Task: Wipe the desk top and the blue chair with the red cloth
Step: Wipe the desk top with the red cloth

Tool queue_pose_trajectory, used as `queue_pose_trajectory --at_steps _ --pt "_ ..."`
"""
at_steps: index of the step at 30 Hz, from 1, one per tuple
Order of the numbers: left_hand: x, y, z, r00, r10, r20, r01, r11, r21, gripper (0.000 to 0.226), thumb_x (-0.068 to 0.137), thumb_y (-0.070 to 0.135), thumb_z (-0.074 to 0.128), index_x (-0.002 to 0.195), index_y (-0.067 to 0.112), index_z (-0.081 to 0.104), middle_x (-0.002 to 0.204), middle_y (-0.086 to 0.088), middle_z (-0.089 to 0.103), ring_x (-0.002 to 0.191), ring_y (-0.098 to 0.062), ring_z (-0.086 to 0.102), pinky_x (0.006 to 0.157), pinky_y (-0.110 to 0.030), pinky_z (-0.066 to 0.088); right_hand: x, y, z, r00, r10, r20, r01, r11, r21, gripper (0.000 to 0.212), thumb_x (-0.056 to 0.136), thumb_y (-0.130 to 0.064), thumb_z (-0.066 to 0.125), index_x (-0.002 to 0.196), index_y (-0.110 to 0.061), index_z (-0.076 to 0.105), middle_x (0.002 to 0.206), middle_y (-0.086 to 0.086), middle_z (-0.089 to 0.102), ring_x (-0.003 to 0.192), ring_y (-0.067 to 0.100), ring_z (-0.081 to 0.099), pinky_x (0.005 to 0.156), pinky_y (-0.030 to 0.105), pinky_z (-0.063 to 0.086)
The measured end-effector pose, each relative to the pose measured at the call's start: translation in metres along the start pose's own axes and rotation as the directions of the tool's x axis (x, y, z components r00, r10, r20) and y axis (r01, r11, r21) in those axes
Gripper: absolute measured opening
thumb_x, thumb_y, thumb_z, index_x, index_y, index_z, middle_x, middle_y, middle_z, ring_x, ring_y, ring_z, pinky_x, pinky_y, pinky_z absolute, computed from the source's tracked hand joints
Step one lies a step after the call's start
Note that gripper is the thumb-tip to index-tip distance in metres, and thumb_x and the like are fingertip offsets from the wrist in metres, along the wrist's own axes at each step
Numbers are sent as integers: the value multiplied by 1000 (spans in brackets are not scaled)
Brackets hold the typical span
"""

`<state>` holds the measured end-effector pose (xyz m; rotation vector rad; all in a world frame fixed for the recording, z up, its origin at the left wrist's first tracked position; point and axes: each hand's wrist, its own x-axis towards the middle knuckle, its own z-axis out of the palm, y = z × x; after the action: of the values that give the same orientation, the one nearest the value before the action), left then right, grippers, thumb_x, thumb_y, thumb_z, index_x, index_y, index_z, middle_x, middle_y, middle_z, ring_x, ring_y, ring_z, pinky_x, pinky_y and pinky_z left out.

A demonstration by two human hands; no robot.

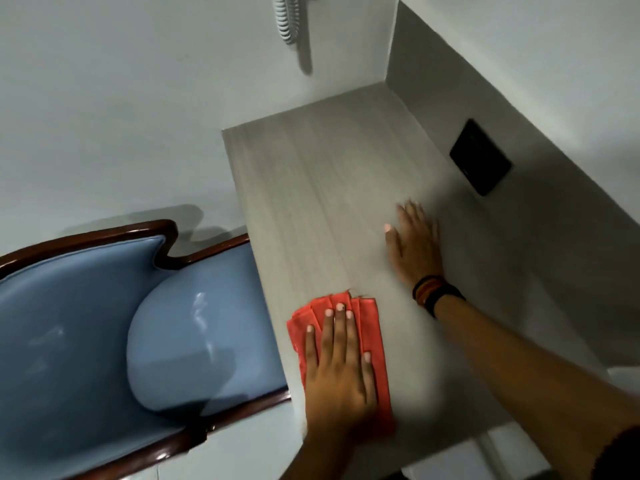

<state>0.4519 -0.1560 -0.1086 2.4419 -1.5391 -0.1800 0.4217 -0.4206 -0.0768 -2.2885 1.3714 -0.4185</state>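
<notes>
The red cloth (372, 327) lies folded flat on the pale wood-grain desk top (311, 174), close to the desk's left edge. My left hand (337, 372) presses down on the cloth with its palm flat and fingers stretched forward. Further right, my right hand (415, 247) rests palm down on the bare desk with the fingers spread and holds nothing; it is slightly blurred. The blue chair (86, 323), padded with a dark wooden frame, stands left of the desk with its seat partly tucked under the desk edge.
The desk sits in a corner, with walls behind it and to its right. A black wall plate (480, 157) is set in the right wall just above the desk. A coiled white cord (284, 19) hangs at the top. Dark bands (436, 296) circle my right wrist.
</notes>
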Motion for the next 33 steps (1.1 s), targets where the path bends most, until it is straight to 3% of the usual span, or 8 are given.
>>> queue_pose_trajectory --at_steps 3,8,16,19,25,33 --pt "-19 4 -11 999 40 22 -40 998 41 69 103 38 41 164 7 35 175 -11 27 164 -30 24 126 -62 33 -83 24 -15 997 70 39 -66 993 -99 67 102 -43 30 158 -7 38 170 16 30 160 31 22 131 55 8" --pt "22 2 -13 992 88 90 -88 996 -7 69 108 41 29 170 11 17 180 -6 11 168 -24 2 135 -59 10 -123 45 -13 995 72 67 -49 955 -293 79 102 -59 25 163 -9 26 174 14 20 162 31 16 132 55 6" --pt "151 15 -11 991 88 103 -91 996 23 66 111 38 27 170 12 16 180 -5 14 168 -23 6 135 -55 4 -121 52 -6 999 30 -13 -33 959 -280 75 104 -57 18 163 -12 27 173 10 23 162 27 17 132 54 8" --pt "116 20 -13 996 46 71 -47 999 4 67 111 39 27 170 11 14 180 -6 12 168 -23 4 136 -54 2 -123 47 -9 1000 25 -12 -27 965 -263 68 106 -50 26 161 -11 31 172 13 26 161 29 19 132 56 9" --pt "-32 40 -3 998 -22 58 22 1000 2 69 111 45 22 171 11 11 180 -7 8 168 -23 -1 136 -56 5 -131 44 -13 1000 3 -30 -9 979 -202 62 108 -44 34 158 -8 37 170 15 30 161 31 22 131 56 10" --pt "59 39 2 996 -82 38 82 997 -1 70 112 46 17 171 10 6 181 -7 3 168 -22 -4 135 -55 -4 -126 55 2 994 -35 -101 14 979 -204 66 106 -49 30 156 -7 41 168 16 35 159 32 27 131 57 12"
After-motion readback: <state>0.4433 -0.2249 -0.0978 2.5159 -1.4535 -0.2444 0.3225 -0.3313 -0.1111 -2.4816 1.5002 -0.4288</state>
